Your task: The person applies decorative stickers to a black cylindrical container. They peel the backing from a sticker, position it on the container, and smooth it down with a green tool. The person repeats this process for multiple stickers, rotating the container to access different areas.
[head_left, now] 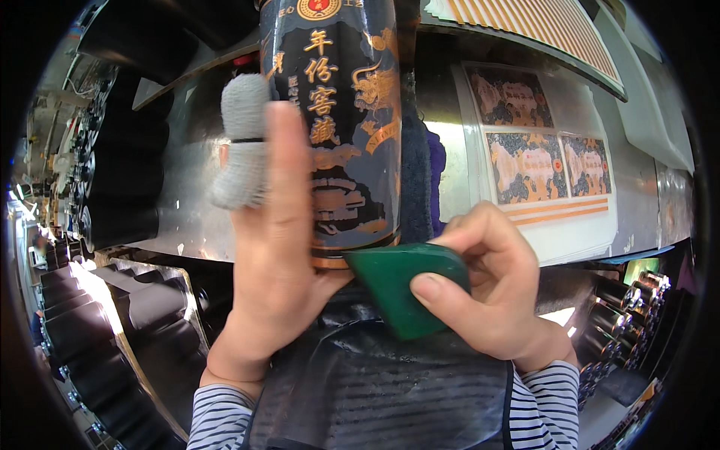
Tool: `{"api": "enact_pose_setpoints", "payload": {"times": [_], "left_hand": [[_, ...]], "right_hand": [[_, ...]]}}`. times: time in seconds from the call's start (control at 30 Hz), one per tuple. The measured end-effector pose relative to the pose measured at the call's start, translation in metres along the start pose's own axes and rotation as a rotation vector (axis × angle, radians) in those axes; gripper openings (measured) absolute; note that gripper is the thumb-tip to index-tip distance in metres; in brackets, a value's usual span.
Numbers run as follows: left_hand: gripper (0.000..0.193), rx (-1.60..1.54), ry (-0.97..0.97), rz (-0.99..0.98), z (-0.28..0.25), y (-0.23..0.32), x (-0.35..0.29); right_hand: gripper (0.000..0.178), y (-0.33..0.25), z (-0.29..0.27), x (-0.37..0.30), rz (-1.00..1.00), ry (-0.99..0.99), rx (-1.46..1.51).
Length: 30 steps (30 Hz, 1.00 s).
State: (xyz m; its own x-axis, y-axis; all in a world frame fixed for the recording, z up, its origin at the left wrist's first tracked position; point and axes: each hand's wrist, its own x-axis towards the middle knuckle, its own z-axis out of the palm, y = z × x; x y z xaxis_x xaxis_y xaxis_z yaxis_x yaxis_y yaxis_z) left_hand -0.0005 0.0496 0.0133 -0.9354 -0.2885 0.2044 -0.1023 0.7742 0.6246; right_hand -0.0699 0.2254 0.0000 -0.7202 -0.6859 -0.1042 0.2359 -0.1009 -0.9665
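Observation:
A tall black cylinder [330, 172] with gold and orange decoration and lettering stands before me, its top cut off by the view. My left hand [271, 277] is along its left side, fingers stretched out, partly smeared by motion. Grey knitted covers [244, 139] wrap some of those fingers. The thumb is near the cylinder's lower edge; whether the palm presses on it I cannot tell. Just below the cylinder's bottom right, my right hand [495, 292] pinches a flat green scraper [409, 289] between thumb and fingers. The scraper's tip points left, close to the cylinder's base.
On the metal table [195, 165], to the right, lie printed decal sheets [540, 169] and a dark blue and purple cloth [427, 172]. An orange-striped sheet [532, 26] is farther back. Black cylinders [120, 161] stand in rows at left, with more [615, 322] at lower right.

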Motion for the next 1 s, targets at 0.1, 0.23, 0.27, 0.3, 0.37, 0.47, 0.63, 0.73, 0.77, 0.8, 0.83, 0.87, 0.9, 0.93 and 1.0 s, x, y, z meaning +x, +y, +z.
{"api": "enact_pose_setpoints", "payload": {"times": [0.1, 0.23, 0.27, 0.3, 0.37, 0.47, 0.63, 0.73, 0.77, 0.8, 0.83, 0.87, 0.9, 0.93, 1.0], "left_hand": [[0.121, -0.215, 0.009, 0.117, 0.005, -0.018, 0.005], [0.130, 0.072, -0.246, 0.045, -0.001, -0.059, -0.006], [0.131, 0.074, -0.241, 0.022, 0.000, -0.062, -0.009], [0.132, 0.076, -0.236, -0.001, 0.000, -0.061, -0.009], [0.126, -0.380, 0.003, -0.001, 0.002, -0.029, -0.002], [0.130, 0.299, 0.003, 0.213, -0.002, -0.009, 0.005], [0.127, -0.250, -0.047, 0.099, 0.008, -0.033, 0.003], [0.122, -0.287, -0.039, 0.124, 0.015, -0.060, 0.001], [0.121, -0.204, -0.051, 0.113, 0.012, -0.060, 0.000], [0.120, -0.119, -0.065, 0.102, 0.009, -0.060, 0.000], [0.118, -0.034, -0.077, 0.090, 0.007, -0.060, -0.001], [0.117, -0.091, -0.059, 0.062, 0.006, -0.054, -0.002], [0.114, -0.128, -0.040, 0.048, 0.003, -0.049, -0.003], [0.112, -0.170, -0.026, 0.037, 0.002, -0.045, -0.005], [0.101, -0.188, 0.026, 0.050, -0.005, -0.042, -0.014]], "right_hand": [[0.022, 0.014, -0.009, 0.005, 0.026, 0.103, -0.012], [0.021, 0.031, -0.026, 0.006, 0.141, 0.158, -0.019], [0.021, 0.028, -0.024, 0.005, 0.102, 0.169, 0.026], [0.021, 0.020, -0.021, 0.001, 0.062, 0.180, 0.070], [0.022, 0.006, -0.008, -0.004, 0.015, 0.156, 0.171], [0.023, 0.009, -0.006, 0.000, -0.120, -0.048, -0.162], [0.020, 0.021, -0.015, 0.001, 0.091, 0.157, 0.040], [0.020, 0.027, -0.019, 0.004, 0.139, 0.176, -0.030], [0.020, 0.025, -0.019, 0.003, 0.111, 0.202, -0.018], [0.020, 0.022, -0.018, 0.002, 0.082, 0.228, -0.007], [0.020, 0.019, -0.017, 0.001, 0.054, 0.253, 0.004], [0.020, 0.013, -0.015, -0.002, 0.013, 0.245, 0.023], [0.019, 0.007, -0.011, -0.004, -0.035, 0.187, 0.007], [0.019, 0.002, -0.006, -0.007, -0.079, 0.139, -0.010], [0.020, 0.002, -0.006, -0.008, -0.165, 0.018, -0.195]]}}
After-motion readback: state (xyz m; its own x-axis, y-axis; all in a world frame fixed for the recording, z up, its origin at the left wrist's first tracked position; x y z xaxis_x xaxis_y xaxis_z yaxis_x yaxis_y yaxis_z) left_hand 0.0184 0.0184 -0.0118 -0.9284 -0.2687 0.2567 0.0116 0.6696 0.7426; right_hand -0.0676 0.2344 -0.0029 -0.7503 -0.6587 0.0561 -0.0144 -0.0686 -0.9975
